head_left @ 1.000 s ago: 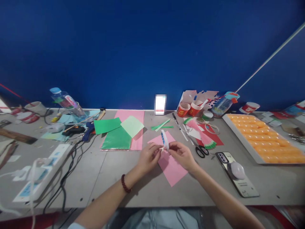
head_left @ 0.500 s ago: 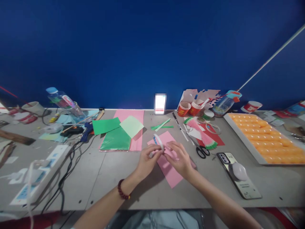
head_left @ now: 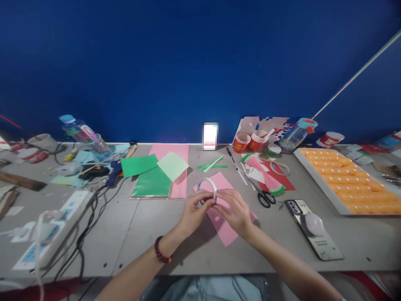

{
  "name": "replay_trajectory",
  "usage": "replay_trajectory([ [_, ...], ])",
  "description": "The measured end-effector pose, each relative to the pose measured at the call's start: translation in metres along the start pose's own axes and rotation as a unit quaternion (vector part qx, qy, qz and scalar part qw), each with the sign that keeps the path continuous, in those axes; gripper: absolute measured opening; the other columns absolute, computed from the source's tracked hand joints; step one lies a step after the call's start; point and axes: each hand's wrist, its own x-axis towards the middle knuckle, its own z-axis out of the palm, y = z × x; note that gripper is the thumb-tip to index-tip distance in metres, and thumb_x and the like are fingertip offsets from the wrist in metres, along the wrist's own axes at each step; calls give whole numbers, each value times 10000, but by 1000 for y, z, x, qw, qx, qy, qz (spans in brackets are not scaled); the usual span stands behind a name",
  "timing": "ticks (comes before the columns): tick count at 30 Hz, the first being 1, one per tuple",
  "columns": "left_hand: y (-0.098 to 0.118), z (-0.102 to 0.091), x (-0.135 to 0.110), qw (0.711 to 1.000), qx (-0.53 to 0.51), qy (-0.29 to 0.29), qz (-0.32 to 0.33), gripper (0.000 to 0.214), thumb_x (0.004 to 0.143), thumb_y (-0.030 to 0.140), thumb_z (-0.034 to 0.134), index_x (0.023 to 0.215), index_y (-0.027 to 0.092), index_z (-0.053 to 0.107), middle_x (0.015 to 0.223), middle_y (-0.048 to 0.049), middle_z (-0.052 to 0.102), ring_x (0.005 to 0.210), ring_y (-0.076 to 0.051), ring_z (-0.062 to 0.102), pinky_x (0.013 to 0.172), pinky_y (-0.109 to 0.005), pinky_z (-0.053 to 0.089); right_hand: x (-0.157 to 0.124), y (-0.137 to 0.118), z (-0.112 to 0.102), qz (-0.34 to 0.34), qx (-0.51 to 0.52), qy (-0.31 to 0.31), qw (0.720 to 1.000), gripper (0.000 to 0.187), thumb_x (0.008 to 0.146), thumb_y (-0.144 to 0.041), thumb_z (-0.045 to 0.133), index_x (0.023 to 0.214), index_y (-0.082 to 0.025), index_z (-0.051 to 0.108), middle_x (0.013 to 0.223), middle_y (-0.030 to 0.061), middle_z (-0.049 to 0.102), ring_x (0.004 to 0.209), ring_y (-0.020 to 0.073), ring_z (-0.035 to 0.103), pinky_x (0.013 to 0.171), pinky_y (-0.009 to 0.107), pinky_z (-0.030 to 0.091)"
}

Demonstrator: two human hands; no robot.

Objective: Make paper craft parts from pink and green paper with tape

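Both my hands meet over a pink paper sheet (head_left: 224,228) at the middle of the grey table (head_left: 156,234). My left hand (head_left: 196,212), with a bead bracelet on the wrist, and my right hand (head_left: 233,211) pinch a white tape roll (head_left: 209,185) with a blue inner face. The roll stands on edge just above my fingertips. Its lower part is hidden behind my fingers.
Green sheets (head_left: 152,182) and a pink sheet (head_left: 175,152) lie left of centre. Scissors (head_left: 263,196), a phone (head_left: 313,230), red cups (head_left: 247,143) and a tray of orange balls (head_left: 347,179) sit to the right. A power strip (head_left: 50,228), cables and a bottle (head_left: 83,133) occupy the left.
The tape roll has turned in my fingers from edge-on to showing its open ring, and both hands have closed in slightly around it.
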Motion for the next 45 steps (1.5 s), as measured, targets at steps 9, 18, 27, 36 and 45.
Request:
replay_trajectory([
  [9, 1, 0, -1, 1000, 21, -18, 11, 157, 810, 310, 623, 816, 177, 705, 782, -54, 658, 726, -153, 579, 655, -261, 442, 0, 3, 0, 38, 17, -5, 999, 234, 786, -206, 673, 995, -235, 573, 913, 60, 655, 913, 208, 621, 784, 359, 532],
  [18, -1, 1, -1, 1000, -11, -14, -8, 164, 798, 316, 637, 818, 164, 698, 788, -57, 643, 726, -149, 578, 648, -253, 454, 0, 0, -1, 24, 12, -5, 1000, 373, 794, -158, 654, 1151, -239, 579, 974, 69, 666, 915, 206, 625, 785, 354, 533],
  [27, 0, 1, -1, 1000, -12, -8, -14, 167, 791, 321, 643, 808, 164, 699, 796, -65, 654, 730, -157, 589, 651, -259, 465, 3, -2, -2, 44, 20, -3, 999, 239, 797, -175, 649, 1023, -245, 615, 942, 63, 677, 916, 215, 631, 789, 374, 528],
  [36, 1, 1, -1, 1000, -18, -22, -12, 132, 793, 293, 645, 795, 169, 691, 791, -47, 645, 734, -144, 583, 657, -247, 459, -2, 1, -1, 94, 47, -11, 994, 150, 807, -208, 641, 937, -233, 569, 933, 58, 639, 868, 185, 623, 743, 334, 532],
  [45, -5, 3, -2, 997, -63, -6, -39, 171, 766, 328, 670, 800, 162, 690, 805, -62, 637, 767, -164, 591, 678, -277, 491, 1, -2, -2, 17, 15, 8, 1000, 281, 800, -161, 646, 1065, -250, 624, 927, 60, 694, 882, 217, 645, 775, 392, 536],
])
